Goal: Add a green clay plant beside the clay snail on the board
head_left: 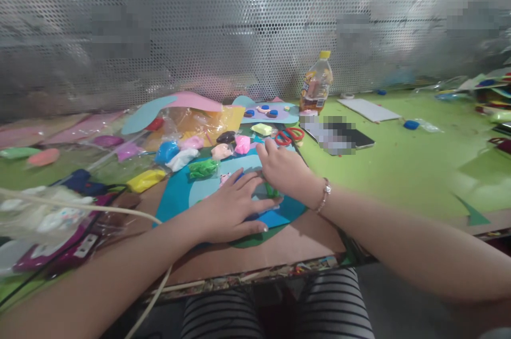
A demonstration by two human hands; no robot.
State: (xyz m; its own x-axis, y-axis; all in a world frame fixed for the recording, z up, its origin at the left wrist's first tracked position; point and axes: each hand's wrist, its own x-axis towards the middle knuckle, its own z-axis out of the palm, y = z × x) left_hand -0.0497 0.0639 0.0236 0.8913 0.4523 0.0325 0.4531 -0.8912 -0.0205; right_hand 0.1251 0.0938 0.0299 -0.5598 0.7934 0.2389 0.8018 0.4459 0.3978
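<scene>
From my remote seat I see a bright green desk [399, 179] with a brown flat sheet [263, 259] along its near edge, carrying a layered blue paper cutout [249, 162]. Rightward I make out a clear plastic bottle with a yellow cap [316, 86], a flat white rectangle [369, 109], a small blue lump [411, 124] and a dark green paper triangle [471, 210].

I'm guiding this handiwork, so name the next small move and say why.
Probably press the green piece with the right hand: it shows close by that hand, and the left hand is spread over the blue paper, well placed to steady it.
</scene>
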